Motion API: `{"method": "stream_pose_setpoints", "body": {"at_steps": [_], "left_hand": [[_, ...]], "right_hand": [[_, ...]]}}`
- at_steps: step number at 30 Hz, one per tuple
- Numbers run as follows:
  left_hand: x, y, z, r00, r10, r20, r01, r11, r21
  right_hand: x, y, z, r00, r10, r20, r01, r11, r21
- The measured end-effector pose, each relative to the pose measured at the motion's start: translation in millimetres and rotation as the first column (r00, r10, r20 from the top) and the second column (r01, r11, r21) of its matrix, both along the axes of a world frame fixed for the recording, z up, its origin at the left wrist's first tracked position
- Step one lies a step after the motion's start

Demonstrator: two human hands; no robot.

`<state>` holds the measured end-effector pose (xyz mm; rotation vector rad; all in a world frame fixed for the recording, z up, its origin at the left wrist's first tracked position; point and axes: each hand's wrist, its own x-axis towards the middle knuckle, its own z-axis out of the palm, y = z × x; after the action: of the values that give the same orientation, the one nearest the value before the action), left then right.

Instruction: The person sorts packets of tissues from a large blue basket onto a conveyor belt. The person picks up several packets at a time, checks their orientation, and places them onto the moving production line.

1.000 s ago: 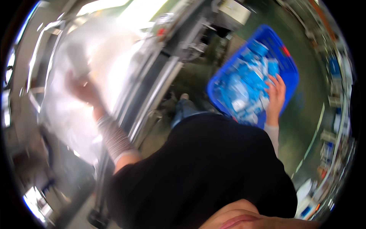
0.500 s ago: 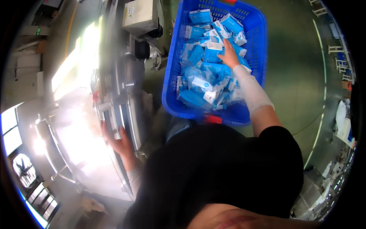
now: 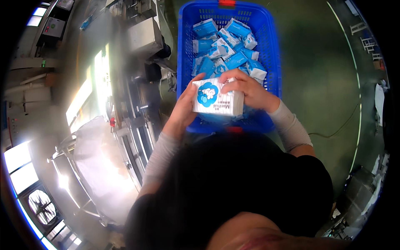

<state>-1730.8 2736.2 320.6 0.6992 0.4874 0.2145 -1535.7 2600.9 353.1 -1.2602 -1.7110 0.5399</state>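
While both hands are gripping white-and-blue pack (image 3: 217, 98) above blue crate (image 3: 273, 62), left hand (image 3: 185, 109) is supporting end, right hand (image 3: 246, 89) clasping top. One pack lifted; many packs (image 3: 227, 50) remaining in crate, count unclear.

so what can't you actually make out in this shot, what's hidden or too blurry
- Head view: the near end of the blue plastic basket is covered by the white-and-blue wrapped pack and both hands.
- The left hand palm sits behind the pack; the right hand covers its top edge.
- The grey metal machine to the left is motion-blurred, its details unreadable.
- The small blue packets deeper in the basket overlap, so no count.
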Motion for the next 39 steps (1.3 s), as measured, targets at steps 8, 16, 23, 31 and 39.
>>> {"method": "stream_pose_setpoints", "body": {"at_steps": [8,16,23,31,39], "left_hand": [[-17.7,18.7,39.6,0.904,0.352,0.244,-0.425,0.807,0.409],[-2.2,-14.9,16.2,0.91,0.382,0.163,-0.374,0.584,0.721],[-31.7,-24.0,16.5,0.952,0.3,0.065,-0.293,0.823,0.488],[-51.2,-35.1,40.5,0.987,-0.019,0.158,-0.151,0.203,0.967],[-53.1,-8.7,40.9,0.998,-0.062,-0.02,0.04,0.342,0.939]], "right_hand": [[43.2,-118.1,58.0,0.731,-0.564,-0.385,0.676,0.676,0.293],[-81.8,2.0,69.9,0.731,-0.632,-0.256,0.676,0.72,0.154],[-88.2,12.9,57.0,0.764,-0.398,0.508,0.382,0.913,0.141],[-47.7,16.0,15.5,0.756,-0.655,-0.007,0.621,0.72,-0.311],[-37.5,17.1,-16.4,0.408,-0.637,-0.654,0.282,0.769,-0.573]]}}
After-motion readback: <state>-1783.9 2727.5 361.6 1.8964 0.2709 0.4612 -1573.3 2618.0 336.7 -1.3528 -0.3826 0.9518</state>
